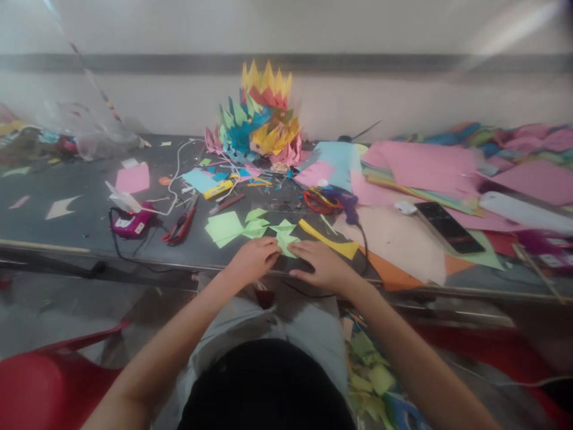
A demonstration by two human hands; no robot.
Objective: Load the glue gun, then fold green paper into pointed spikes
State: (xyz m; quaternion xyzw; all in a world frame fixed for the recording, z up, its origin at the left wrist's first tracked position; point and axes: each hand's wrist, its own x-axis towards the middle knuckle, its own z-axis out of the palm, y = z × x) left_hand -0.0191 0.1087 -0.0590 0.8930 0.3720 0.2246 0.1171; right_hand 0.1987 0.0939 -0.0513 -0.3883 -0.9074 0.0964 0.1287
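Observation:
At the table's front edge, a folded light green paper piece (pixel 286 241) lies between my hands. My left hand (pixel 255 259) is closed, with its fingertips gripping the paper's left edge. Flat on the right side of the same paper rest the fingers of my right hand (pixel 324 263), stretched out, with the thumb apart. Just beyond my left hand are folded green pieces (pixel 256 224) and a stack of green paper squares (pixel 224 228). A yellow paper strip (pixel 329 239) lies beyond my right hand.
Behind stand colourful spiky paper crowns (pixel 262 128). Red-handled pliers (pixel 181 222), a yellow cutter (pixel 218 189), a purple device (pixel 131 222) and red scissors (pixel 319 202) lie around. A blue glue gun (pixel 347 203), a phone (pixel 449 227) and pink sheets (pixel 421 170) are on the right.

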